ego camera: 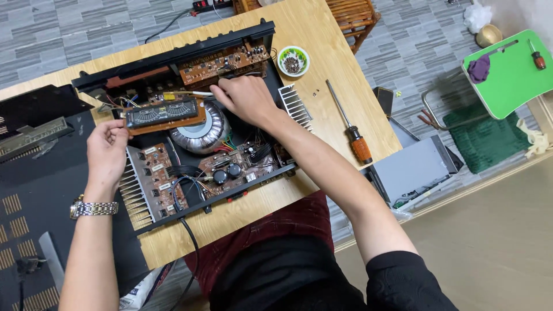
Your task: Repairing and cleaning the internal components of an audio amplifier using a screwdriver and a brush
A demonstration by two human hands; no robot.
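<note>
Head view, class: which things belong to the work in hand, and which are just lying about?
In hand: left hand, right hand, display board, open amplifier chassis.
Lying about: orange-handled screwdriver, small bowl of screws, green folding table, grey unit on the floor.

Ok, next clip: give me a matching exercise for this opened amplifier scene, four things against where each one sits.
Things:
1. display board
2. small bowl
3. orange-handled screwdriver
4. wristwatch

Places:
A. on the left wrist
B. lying on the wooden table, right of the open chassis
C. held at its left end by the left hand, above the round transformer
D. on the table beyond the chassis's right corner

Pairs: 1-C, 2-D, 3-B, 4-A

The right hand reaches into the chassis.
</note>
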